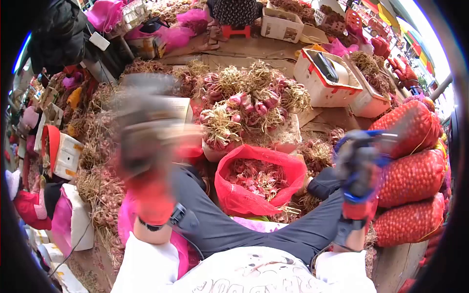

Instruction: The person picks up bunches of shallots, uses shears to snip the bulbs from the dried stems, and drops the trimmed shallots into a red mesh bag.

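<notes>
My left hand point(151, 141), in a dark glove with a red cuff, is raised on the left and smeared by motion. Its fingers and anything in them cannot be made out. On the right, my right hand point(359, 168) wears a similar glove and is closed around what look like blue-handled scissors point(364, 196), also blurred. Between my knees stands an open red mesh bag point(229, 195) with loose reddish skins and trimmings point(259, 178) inside. Just beyond it, bunches of red shallots point(254, 100) with dry, straw-coloured tops are piled on a pale box point(286, 134).
Full red mesh sacks point(413, 176) are stacked at my right. White foam boxes point(317, 83) stand at the back right. More shallots and dry stalks point(100, 171) cover the floor on my left. A person point(234, 12) sits on a red stool point(236, 31) at the far side.
</notes>
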Motion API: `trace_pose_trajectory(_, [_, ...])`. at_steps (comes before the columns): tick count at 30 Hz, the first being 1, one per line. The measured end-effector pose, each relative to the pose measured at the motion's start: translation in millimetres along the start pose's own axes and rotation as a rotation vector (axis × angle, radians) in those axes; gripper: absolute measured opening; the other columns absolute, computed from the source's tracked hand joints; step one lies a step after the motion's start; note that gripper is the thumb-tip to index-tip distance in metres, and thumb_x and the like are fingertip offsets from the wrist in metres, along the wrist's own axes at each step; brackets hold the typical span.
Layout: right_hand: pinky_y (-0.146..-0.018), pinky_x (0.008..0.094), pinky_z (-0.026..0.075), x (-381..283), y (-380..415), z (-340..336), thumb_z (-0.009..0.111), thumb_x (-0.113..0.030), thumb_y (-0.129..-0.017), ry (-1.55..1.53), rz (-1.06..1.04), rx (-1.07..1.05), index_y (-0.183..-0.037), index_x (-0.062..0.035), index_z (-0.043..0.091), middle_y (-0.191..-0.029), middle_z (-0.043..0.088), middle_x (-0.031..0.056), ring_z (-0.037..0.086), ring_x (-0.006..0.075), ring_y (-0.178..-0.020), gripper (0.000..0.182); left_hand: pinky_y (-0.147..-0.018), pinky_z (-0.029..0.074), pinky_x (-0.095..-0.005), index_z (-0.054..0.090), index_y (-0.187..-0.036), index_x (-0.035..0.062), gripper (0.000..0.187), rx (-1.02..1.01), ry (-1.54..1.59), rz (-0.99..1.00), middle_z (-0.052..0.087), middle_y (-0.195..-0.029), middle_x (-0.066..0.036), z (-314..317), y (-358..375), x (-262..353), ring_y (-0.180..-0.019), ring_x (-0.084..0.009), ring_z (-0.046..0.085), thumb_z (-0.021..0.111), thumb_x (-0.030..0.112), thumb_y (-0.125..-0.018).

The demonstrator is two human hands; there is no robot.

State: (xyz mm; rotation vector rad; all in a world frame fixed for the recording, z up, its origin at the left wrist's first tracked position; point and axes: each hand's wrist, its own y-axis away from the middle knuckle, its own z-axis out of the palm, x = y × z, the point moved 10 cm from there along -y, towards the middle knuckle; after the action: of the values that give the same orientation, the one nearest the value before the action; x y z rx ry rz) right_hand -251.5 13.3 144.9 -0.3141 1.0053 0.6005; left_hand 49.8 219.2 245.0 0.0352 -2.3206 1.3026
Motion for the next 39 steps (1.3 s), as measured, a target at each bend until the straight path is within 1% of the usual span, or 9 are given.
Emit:
trace_pose_trajectory(2, [-0.055, 0.0241, 0.046, 47.6, -5.2, -10.4, 0.058, -0.025, -0.087, 0.502, 0.068, -0.093, -0.114, 0.0014, 0.06, -0.078, 0.062, 0.004, 0.058, 0.011, -0.065, 0.038, -0.073, 0.052, -0.0328, 0.053, -0.125, 0.0035, 0.053, -0.694, 0.567, -0.345, 0.063, -0.107, -0.009, 131.3, 22.9, 2.2, -0.082, -0.0153, 0.066, 0.071, 0.008, -0.076])
trace_pose_trajectory(6, [-0.074, 0.0383, 0.052, 180.3, -14.6, -129.4, 0.062, -0.039, -0.075, 1.93, 0.186, -0.22, -0.09, -0.0118, 0.07, -0.087, 0.069, 0.0113, 0.067, 0.0274, -0.083, 0.032, -0.078, 0.053, -0.0412, 0.05, -0.13, 0.004, 0.055, -1.36, -0.026, 0.187, 0.064, -0.107, -0.016, 272.6, 233.6, -4.0, -0.086, -0.0294, 0.067, 0.059, 0.021, -0.078])
trace_pose_trajectory(14, [-0.077, 0.0394, 0.053, 198.7, -61.0, -194.5, 0.059, -0.041, -0.076, 2.05, 0.256, 0.022, -0.092, -0.0082, 0.07, -0.091, 0.069, 0.0154, 0.067, 0.0314, -0.087, 0.038, -0.073, 0.051, -0.0395, 0.069, -0.102, 0.0072, 0.031, -2.345, 0.103, 0.11, 0.069, -0.094, -0.013, 239.4, 315.1, 1.8, -0.085, -0.0254, 0.066, 0.06, 0.023, -0.077])
trace_pose_trajectory(16, [-0.077, 0.0398, 0.053, 194.8, -72.1, -194.5, 0.058, -0.044, -0.077, 2.023, 0.285, 0.044, -0.092, -0.0067, 0.069, -0.092, 0.068, 0.0156, 0.066, 0.0316, -0.088, 0.042, -0.074, 0.05, -0.033, 0.066, -0.109, 0.0063, 0.031, -2.434, 0.531, -0.262, 0.069, -0.095, -0.007, 226.7, 311.1, 3.0, -0.084, -0.0167, 0.064, 0.059, 0.022, -0.084])
trace_pose_trajectory(21, [-0.075, 0.0403, 0.053, 187.8, -51.7, -176.4, 0.058, -0.05, -0.077, 2.079, 0.262, -0.159, -0.089, -0.0068, 0.069, -0.088, 0.069, 0.0145, 0.066, 0.0303, -0.087, 0.046, -0.085, 0.046, -0.0261, 0.056, -0.119, 0.0012, 0.031, -1.269, 1.098, -0.963, 0.062, -0.099, -0.003, 256.9, 174.9, -52.8, -0.088, -0.0101, 0.056, 0.053, 0.023, -0.097])
trace_pose_trajectory(25, [-0.068, 0.0358, 0.051, 144.9, 4.3, -142.5, 0.065, -0.049, -0.078, 1.665, 0.375, -0.167, -0.087, -0.005, 0.069, -0.082, 0.068, 0.0104, 0.066, 0.0214, -0.075, 0.045, -0.083, 0.054, -0.0358, 0.049, -0.124, 0.0048, 0.034, -0.801, 1.684, -1.532, 0.061, -0.108, -0.011, 293.5, 165.0, -56.0, -0.091, -0.0221, 0.062, 0.049, 0.027, -0.098])
trace_pose_trajectory(32, [-0.053, 0.0215, 0.045, 184.4, 35.0, -113.5, 0.064, -0.026, -0.089, 0.265, 0.34, 0.287, -0.108, 0.0008, 0.057, -0.077, 0.058, 0.0028, 0.055, 0.0093, -0.059, 0.034, -0.061, 0.054, -0.0228, 0.049, -0.126, 0.0108, 0.042, -0.892, 1.632, -1.663, 0.062, -0.112, -0.009, 321.6, 235.5, -41.7, -0.079, -0.0138, 0.063, 0.048, 0.042, -0.098])
trace_pose_trajectory(36, [-0.049, 0.0182, 0.04, 226.1, 16.8, -79.4, 0.064, -0.027, -0.09, 0.048, 0.374, 0.28, -0.108, 0.0001, 0.057, -0.074, 0.056, -0.0001, 0.051, 0.0057, -0.055, 0.033, -0.076, 0.05, -0.0235, 0.05, -0.125, 0.0123, 0.034, -0.936, 1.467, -1.105, 0.059, -0.112, -0.003, 318.3, 259.0, -62.9, -0.091, -0.0112, 0.058, 0.053, 0.032, -0.097])
trace_pose_trajectory(39, [-0.05, 0.018, 0.043, 244.8, 9.2, -56.2, 0.069, -0.016, -0.085, 0.19, 0.388, 0.197, -0.101, -0.0047, 0.059, -0.078, 0.058, -0.0039, 0.053, 0.0022, -0.061, 0.022, -0.083, 0.052, -0.0278, 0.056, -0.115, 0.015, 0.023, -0.724, 1.607, -1.674, 0.061, -0.108, 0.001, 310.2, 278.8, -53.0, -0.098, -0.0148, 0.061, 0.055, 0.029, -0.096])
